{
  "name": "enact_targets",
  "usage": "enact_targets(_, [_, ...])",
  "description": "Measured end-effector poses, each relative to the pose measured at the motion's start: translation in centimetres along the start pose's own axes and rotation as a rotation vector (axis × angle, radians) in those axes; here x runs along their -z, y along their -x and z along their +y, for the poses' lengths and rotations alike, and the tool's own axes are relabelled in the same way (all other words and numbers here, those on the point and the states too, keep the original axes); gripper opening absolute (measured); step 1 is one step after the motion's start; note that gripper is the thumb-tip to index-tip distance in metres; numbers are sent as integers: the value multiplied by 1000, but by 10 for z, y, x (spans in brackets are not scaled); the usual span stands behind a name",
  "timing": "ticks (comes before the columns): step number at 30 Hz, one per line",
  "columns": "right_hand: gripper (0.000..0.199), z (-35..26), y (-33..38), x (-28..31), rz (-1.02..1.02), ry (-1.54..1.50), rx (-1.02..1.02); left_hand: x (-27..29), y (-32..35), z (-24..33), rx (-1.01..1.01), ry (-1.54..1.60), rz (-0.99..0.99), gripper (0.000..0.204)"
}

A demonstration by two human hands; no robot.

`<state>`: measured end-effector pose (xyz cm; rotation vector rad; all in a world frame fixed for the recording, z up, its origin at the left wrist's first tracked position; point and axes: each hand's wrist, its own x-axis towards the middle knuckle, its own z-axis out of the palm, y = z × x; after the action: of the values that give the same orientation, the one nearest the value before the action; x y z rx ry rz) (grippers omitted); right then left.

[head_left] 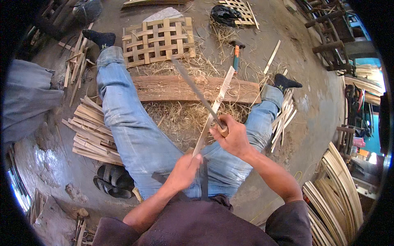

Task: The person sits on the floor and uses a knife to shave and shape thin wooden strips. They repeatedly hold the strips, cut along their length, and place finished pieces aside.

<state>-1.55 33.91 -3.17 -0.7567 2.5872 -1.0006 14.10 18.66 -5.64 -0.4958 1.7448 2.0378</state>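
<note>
I sit on the ground with both legs in blue jeans stretched out. My left hand (184, 169) grips the near end of a long pale bamboo strip (217, 100) that points away from me. My right hand (230, 135) is closed on the wooden handle of a long dark knife (193, 84). Its blade crosses the strip and points up and to the left. A thick brown wooden plank (172, 88) lies across between my legs, with shavings (180, 117) piled in front of it.
A woven bamboo lattice panel (158, 41) lies beyond the plank. Stacks of cut bamboo strips (90, 131) lie at my left, more at my right (285, 112). A hammer (236, 55), dark sandals (113, 180) and curved bamboo slats (336, 188) lie around.
</note>
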Motion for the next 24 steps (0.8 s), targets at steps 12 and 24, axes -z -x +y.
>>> enact_targets(12, [24, -30, -14, -31, 160, -846, -442, -7, 1, 17, -127, -201, 193, 34])
enact_targets(24, [18, 10, 22, 23, -132, 499, 178, 12, 5, 24, 139, 627, 55, 45])
